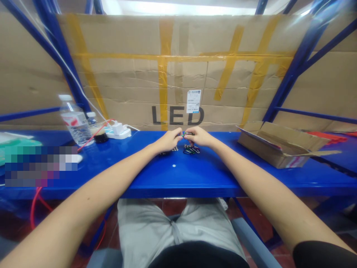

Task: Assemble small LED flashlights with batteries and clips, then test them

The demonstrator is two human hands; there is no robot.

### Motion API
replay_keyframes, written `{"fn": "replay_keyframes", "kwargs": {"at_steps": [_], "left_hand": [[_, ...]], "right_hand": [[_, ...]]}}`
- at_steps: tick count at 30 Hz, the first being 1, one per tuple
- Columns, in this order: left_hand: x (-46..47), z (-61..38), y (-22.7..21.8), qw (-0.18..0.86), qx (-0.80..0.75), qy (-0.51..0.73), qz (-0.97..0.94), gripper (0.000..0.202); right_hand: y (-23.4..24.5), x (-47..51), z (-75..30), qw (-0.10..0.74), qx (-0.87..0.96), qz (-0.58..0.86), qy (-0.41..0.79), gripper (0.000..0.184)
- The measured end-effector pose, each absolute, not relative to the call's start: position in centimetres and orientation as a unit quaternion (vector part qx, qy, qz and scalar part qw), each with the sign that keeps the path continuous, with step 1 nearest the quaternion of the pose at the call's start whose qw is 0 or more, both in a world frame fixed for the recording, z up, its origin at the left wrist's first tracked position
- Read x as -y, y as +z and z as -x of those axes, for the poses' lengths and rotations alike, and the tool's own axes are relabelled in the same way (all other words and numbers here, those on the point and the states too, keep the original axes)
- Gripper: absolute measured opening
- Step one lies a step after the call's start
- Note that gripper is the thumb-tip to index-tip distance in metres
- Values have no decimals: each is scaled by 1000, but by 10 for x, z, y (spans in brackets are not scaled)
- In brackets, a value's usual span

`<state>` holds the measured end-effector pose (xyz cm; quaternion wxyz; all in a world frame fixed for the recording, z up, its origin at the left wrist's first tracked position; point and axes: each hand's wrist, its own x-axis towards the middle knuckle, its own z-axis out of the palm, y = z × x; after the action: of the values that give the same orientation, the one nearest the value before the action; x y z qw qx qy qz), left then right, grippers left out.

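Note:
My left hand (170,140) and my right hand (201,136) meet fingertip to fingertip just above the blue table, both pinched closed. Between them shows a small green and dark carabiner (189,133), gripped by the right fingers. What the left fingertips pinch at its end is too small to make out. Below the right hand lies a little pile of coloured carabiners (191,150), with green, purple and dark ones among them. Beside and partly behind the left hand are several small metal pieces (175,148).
An open cardboard box (279,152) stands at right, with orange-red material (326,137) behind it. At left are a water bottle (75,121), a bottle of dark liquid (97,130) and a white power strip (119,132). A cardboard wall (134,82) closes off the blue table (178,178).

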<state>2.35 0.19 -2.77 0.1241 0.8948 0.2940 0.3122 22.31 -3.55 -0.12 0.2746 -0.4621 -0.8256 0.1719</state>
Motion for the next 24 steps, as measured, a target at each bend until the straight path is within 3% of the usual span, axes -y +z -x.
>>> {"fn": "replay_keyframes", "kwargs": {"at_steps": [11, 20, 24], "left_hand": [[0, -27, -25, 200, -296, 315, -880, 24], [-2, -29, -22, 425, -340, 303, -782, 32], [-2, -29, -21, 462, -324, 313, -764, 29]], "right_hand": [[0, 36, -219, 276, 843, 457, 72, 21], [-6, 27, -224, 348, 857, 379, 31, 18], [-7, 26, -224, 353, 849, 391, 34, 17]]}}
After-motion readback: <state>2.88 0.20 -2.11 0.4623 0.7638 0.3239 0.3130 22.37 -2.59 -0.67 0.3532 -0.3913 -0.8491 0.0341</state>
